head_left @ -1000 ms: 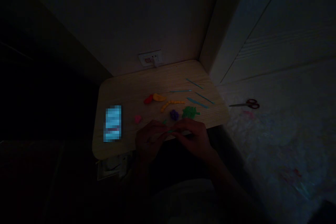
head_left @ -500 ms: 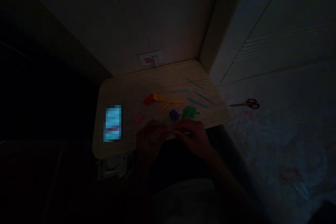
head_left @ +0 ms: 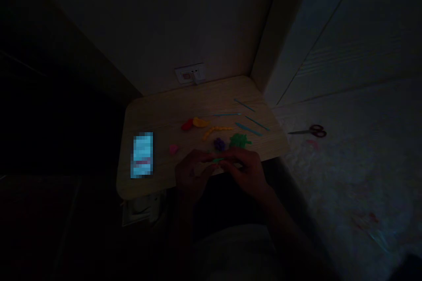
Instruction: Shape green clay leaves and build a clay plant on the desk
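Two hands, the left hand (head_left: 194,174) and the right hand (head_left: 245,170), are grasping one small green piece (head_left: 217,160) between their fingertips, by the table's (head_left: 158,116) near edge. It is probably feeling light, soft and easily dented, so its rim is likely calling for a gentle pinch. Four blue tools (head_left: 248,129), one green leaf shape (head_left: 239,141), one purple cluster (head_left: 219,144), one orange strand (head_left: 217,128) and three lumps, red (head_left: 187,124), orange (head_left: 200,122) and pink (head_left: 173,149), are lying beyond.
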{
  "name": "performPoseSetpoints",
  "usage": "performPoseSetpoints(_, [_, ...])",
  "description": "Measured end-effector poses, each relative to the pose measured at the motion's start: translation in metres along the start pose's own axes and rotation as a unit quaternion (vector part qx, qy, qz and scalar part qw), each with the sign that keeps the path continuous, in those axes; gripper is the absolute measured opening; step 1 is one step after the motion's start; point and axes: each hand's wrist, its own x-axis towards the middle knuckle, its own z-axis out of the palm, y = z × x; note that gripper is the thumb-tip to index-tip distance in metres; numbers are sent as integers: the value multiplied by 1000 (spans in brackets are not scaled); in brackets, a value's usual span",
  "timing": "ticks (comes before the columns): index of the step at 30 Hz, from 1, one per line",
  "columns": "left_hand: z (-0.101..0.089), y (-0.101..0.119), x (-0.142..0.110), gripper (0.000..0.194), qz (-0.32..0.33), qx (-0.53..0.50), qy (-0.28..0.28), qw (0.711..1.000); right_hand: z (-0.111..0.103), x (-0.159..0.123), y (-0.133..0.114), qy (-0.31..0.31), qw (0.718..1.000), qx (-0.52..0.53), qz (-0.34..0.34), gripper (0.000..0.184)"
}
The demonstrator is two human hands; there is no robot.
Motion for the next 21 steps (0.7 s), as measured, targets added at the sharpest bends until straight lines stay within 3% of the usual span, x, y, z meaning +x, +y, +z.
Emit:
performPoseSetpoints(6, [-1, 3, 1, 8, 30, 17, -15, 999, -2, 0, -1, -7, 1000, 7, 1, 11])
performPoseSetpoints(15, [5, 1, -3, 11, -5, -40, 18, 999, 1, -1, -2, 23, 999, 20, -11, 10])
performPoseSetpoints(21, [8, 2, -4, 12, -30, -51, 11, 998, 1, 0, -4, 34, 999, -17, -35, 9])
